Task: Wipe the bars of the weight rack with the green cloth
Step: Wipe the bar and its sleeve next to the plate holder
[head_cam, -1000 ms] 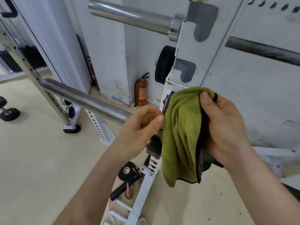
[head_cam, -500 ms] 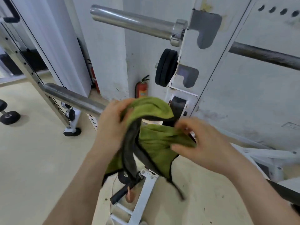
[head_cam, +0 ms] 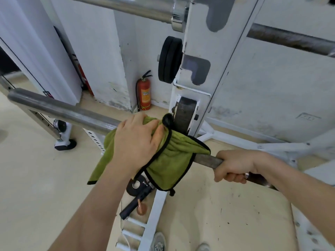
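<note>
Green cloth point(head_cam: 174, 160): black-edged, draped over the lower bar point(head_cam: 63, 109) at centre frame, just beside the rack upright point(head_cam: 199, 42); folds hang below the bar on both sides
Lower bar: grey steel, runs from mid left down to lower right; the stretch right of the cloth is darker and rough-looking
Left hand point(head_cam: 136, 140): on top of the cloth, fingers curled over it, clamping it onto the bar
Right hand point(head_cam: 233, 165): clenched round the bare bar right of the cloth, near its hanging edge
Rack upright: white, chipped paint, grey hook cut-outs, centre to upper right
Top bar point(head_cam: 126, 6): shiny, along the upper edge of frame, collar against the upright
Plates point(head_cam: 169, 59): black discs, just left of the upright
Extinguisher point(head_cam: 144, 93): red, standing on the floor point(head_cam: 36, 196) by the wall, centre frame above the left hand
Floor: beige, dark specks at lower right
Shoes point(head_cam: 159, 241): grey, at the bottom edge
</note>
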`<state>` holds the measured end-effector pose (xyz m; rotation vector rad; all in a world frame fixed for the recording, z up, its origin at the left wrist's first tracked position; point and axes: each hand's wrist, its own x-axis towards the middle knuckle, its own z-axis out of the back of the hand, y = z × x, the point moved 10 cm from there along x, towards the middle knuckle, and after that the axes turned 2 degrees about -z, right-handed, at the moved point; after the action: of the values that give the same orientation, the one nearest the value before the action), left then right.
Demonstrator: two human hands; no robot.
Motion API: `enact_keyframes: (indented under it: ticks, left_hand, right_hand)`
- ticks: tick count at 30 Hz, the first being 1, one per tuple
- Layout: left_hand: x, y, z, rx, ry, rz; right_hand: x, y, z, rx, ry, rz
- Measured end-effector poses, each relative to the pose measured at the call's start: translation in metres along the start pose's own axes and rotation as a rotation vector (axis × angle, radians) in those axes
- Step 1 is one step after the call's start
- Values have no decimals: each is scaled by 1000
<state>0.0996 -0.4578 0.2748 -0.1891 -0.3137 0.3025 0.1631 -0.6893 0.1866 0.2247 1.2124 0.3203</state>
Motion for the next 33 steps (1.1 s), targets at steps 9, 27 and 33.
enact_keyframes:
  ticks: [9,27,33]
  left_hand:
    - [5,-8,23,112,-133,43]
    - [16,140,52,-96,-256,400]
    - [-22,7,25,-568,-237,11]
  right_hand:
    - [-36,25,7,-671,-875,41]
    - [-37,22,14,-520,-719,57]
    - [-68,117,-8,-749,-923,311]
